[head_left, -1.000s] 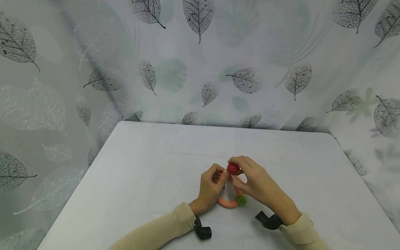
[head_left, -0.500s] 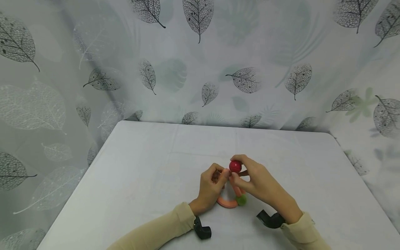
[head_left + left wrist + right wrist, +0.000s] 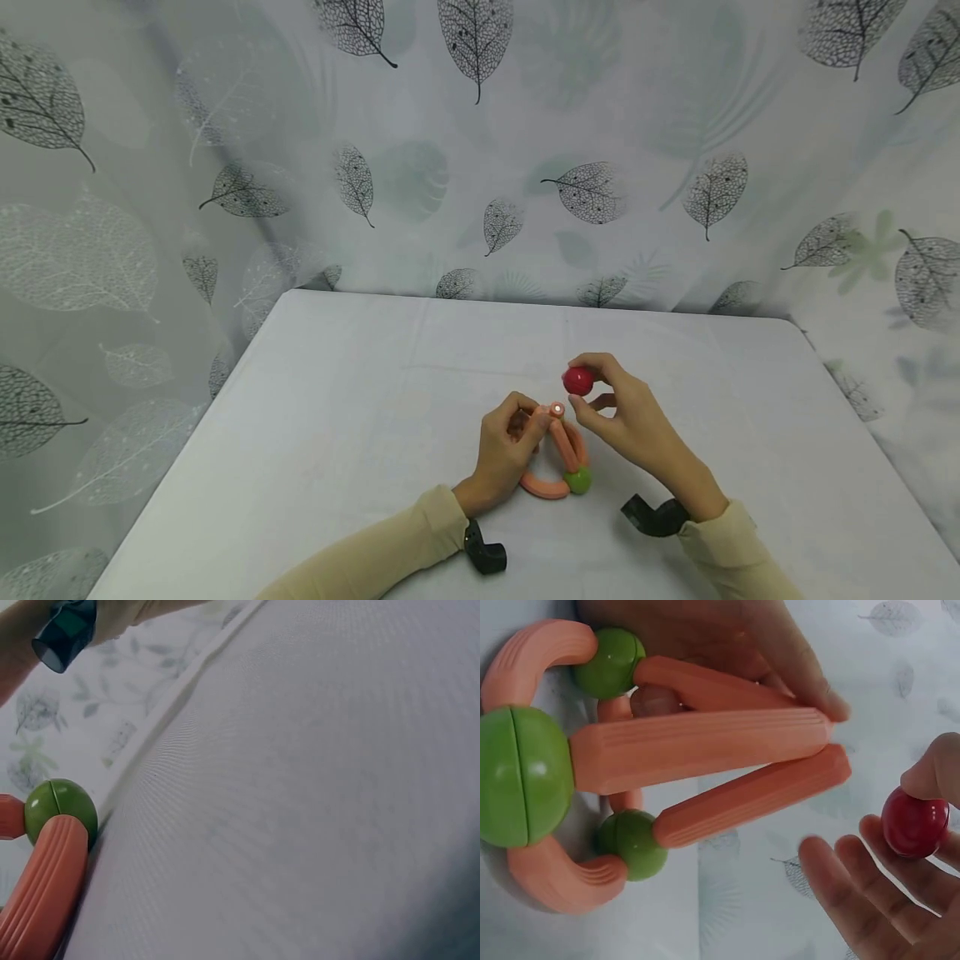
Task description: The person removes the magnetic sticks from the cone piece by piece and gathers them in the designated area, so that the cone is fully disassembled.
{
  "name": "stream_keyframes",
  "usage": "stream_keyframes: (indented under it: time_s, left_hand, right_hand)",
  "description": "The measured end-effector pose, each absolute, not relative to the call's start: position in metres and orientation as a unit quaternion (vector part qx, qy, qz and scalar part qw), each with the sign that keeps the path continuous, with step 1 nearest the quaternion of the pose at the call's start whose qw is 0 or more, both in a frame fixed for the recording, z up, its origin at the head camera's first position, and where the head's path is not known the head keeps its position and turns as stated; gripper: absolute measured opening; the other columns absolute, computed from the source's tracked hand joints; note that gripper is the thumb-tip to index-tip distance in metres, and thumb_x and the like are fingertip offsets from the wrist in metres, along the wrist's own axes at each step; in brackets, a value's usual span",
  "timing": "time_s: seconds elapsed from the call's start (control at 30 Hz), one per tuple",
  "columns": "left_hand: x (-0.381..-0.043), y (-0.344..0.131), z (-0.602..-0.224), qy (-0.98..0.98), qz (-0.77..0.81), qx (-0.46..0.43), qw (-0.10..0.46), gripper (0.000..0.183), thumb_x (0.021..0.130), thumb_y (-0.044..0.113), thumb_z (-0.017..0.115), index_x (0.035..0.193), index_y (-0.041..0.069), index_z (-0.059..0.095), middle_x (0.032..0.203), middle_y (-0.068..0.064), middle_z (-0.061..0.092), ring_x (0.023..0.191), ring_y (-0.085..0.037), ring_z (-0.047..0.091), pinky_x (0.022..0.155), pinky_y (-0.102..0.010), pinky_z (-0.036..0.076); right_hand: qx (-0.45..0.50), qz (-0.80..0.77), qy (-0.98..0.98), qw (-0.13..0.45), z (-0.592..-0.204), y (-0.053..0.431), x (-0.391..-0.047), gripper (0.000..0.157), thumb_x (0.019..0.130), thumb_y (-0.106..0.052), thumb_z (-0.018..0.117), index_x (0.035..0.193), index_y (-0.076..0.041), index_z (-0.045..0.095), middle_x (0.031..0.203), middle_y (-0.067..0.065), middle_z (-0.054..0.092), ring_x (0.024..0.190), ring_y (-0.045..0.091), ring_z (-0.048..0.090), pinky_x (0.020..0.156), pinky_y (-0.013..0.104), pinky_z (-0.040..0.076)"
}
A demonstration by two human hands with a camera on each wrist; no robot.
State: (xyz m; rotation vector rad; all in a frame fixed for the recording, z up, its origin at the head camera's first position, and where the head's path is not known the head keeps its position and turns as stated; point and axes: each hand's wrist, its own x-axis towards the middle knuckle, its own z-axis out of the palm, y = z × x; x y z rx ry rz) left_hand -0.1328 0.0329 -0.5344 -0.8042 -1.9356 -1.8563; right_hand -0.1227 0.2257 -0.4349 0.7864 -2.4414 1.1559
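Observation:
My right hand [image 3: 624, 421] pinches a glossy red ball [image 3: 578, 381] between thumb and fingers, up and to the right of a construction-toy frame, apart from it. My left hand [image 3: 504, 446] holds the tops of the frame's straight orange rods [image 3: 705, 750], which lean together to a point. Below, curved orange rods [image 3: 546, 487] and green balls [image 3: 525, 776] form a ring on the table. In the left wrist view only one green ball [image 3: 64, 810] and parts of orange rods [image 3: 46, 881] show; the left fingers are out of that view.
A white-covered table [image 3: 375, 400] lies under the hands. Behind it hangs a pale leaf-printed curtain [image 3: 480, 150]. Black wrist cameras [image 3: 486, 550] stick out below both wrists.
My right hand has lifted the red ball off the frame's top, up and to the right. A rod end now shows at the apex. The left hand stays in place.

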Motion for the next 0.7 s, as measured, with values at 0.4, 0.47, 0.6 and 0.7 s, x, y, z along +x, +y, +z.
stream_keyframes:
  time_s: [0.4, 0.47, 0.6, 0.7]
  left_hand:
    - [-0.130, 0.031, -0.532, -0.717, -0.605, -0.288, 0.194, 0.015, 0.097, 0.020, 0.072, 0.107, 0.012, 0.064, 0.094, -0.003, 0.069, 0.076, -0.004, 0.060, 0.066, -0.014, 0.047]
    - [-0.130, 0.031, -0.533, -0.720, -0.601, -0.288, 0.191, 0.016, 0.097, 0.021, 0.073, 0.107, 0.013, 0.064, 0.095, -0.003, 0.069, 0.078, -0.006, 0.061, 0.068, -0.016, 0.049]
    - [-0.130, 0.031, -0.533, -0.718, -0.601, -0.293, 0.192, 0.016, 0.096, 0.019, 0.075, 0.105, 0.013, 0.063, 0.094, -0.003, 0.068, 0.080, -0.007, 0.061, 0.069, -0.019, 0.051]
    - [-0.131, 0.031, -0.533, -0.711, -0.605, -0.300, 0.196, 0.016, 0.094, 0.016, 0.077, 0.102, 0.012, 0.063, 0.090, -0.003, 0.068, 0.078, -0.007, 0.060, 0.068, -0.019, 0.051]
  right_hand:
    - [0.172, 0.453, -0.853, 0.196, -0.461, 0.242, -0.145, 0.048, 0.093, -0.006, 0.078, 0.138, -0.012, 0.063, 0.124, 0.007, 0.068, 0.104, 0.004, 0.059, 0.083, 0.011, 0.053]
    - [0.141, 0.447, -0.862, 0.191, -0.468, 0.246, -0.149, 0.048, 0.095, -0.010, 0.077, 0.140, -0.014, 0.063, 0.125, 0.007, 0.067, 0.104, 0.009, 0.058, 0.084, 0.012, 0.052]
    - [0.098, 0.429, -0.882, 0.167, -0.479, 0.253, -0.156, 0.046, 0.097, -0.017, 0.075, 0.142, -0.013, 0.062, 0.127, 0.010, 0.068, 0.106, 0.019, 0.061, 0.089, 0.030, 0.055]
    - [0.080, 0.417, -0.895, 0.137, -0.485, 0.258, -0.159, 0.045, 0.099, -0.018, 0.073, 0.142, -0.011, 0.061, 0.129, 0.015, 0.069, 0.110, 0.028, 0.063, 0.095, 0.048, 0.053]
